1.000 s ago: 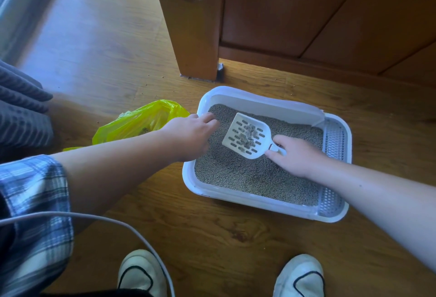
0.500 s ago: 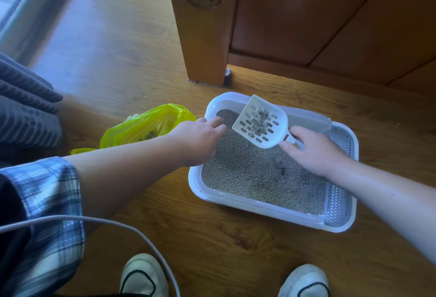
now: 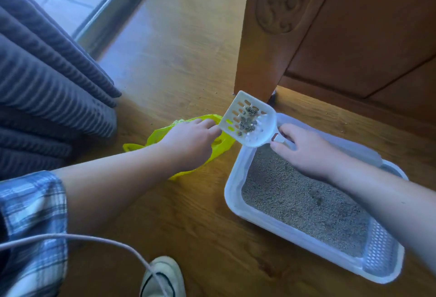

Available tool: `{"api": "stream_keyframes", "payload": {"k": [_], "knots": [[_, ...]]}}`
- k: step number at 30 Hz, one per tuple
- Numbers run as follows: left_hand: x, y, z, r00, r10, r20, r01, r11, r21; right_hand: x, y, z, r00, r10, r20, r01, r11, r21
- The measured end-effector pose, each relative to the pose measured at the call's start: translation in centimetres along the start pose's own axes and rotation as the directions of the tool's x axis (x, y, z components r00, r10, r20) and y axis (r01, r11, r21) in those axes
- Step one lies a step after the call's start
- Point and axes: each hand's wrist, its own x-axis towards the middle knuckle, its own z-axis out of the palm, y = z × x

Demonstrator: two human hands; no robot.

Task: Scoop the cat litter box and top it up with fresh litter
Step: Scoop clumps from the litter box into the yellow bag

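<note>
While the right hand (image 3: pixel 304 152) gripped the handle of the white scoop (image 3: pixel 247 122), thumb and fingers curled round it, the slotted head was held up in the air, tilted, with its open end pointing away from the person. Grey clumps (image 3: pixel 247 119) lay in the middle of the scoop. In the picture the head stood past the far left corner of the box (image 3: pixel 236 192), between that corner and the yellow bag (image 3: pixel 221 145), with the cabinet leg (image 3: pixel 259 48) just behind it.

The left hand (image 3: pixel 188 141) lay knuckles up on the bag, its fingers reaching to the bag's right edge, close under the scoop's near corner. Whether those fingers pinched the plastic or only rested on it could not be told.

The box sat on the wooden floor (image 3: pixel 177 48) to the right of the bag, holding a level bed of grey litter (image 3: pixel 295 202); a white grille (image 3: pixel 377 249) filled its near right end. The right forearm crossed over the box.

A grey curtain (image 3: pixel 47 84) hung at the left. A plaid sleeve (image 3: pixel 30 214), a pale cable (image 3: pixel 94 240) and a white shoe (image 3: pixel 162 275) showed along the lower edge.
</note>
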Motion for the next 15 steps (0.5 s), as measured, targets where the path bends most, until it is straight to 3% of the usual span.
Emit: {"api": "stream_keyframes", "payload": {"k": [4,8,12,15], "knots": [[-3.4,-4.4,1.7,0.973,-0.152,0.175,0.148,0.988,0.038,3.0,-4.0,2.2,0.997,-0.041,0.063,0.053,0.981,-0.186],[-6.0,-6.8,2.6,0.927,-0.259,0.270,0.248,0.966,0.073,5.5,-7.1,4.5,0.986,-0.164,0.004,0.151,0.902,-0.405],[-7.4,-8.1,3.3,0.902,-0.283,0.326,0.278,0.959,0.062,7.3,-9.6,6.8,0.953,-0.299,-0.053,0.204,0.760,-0.617],[-8.2,-8.4,3.8,0.881,-0.277,0.383,0.279,0.959,0.052,8.1,-10.6,8.3,0.948,-0.320,-0.006,0.217,0.657,-0.722]]}}
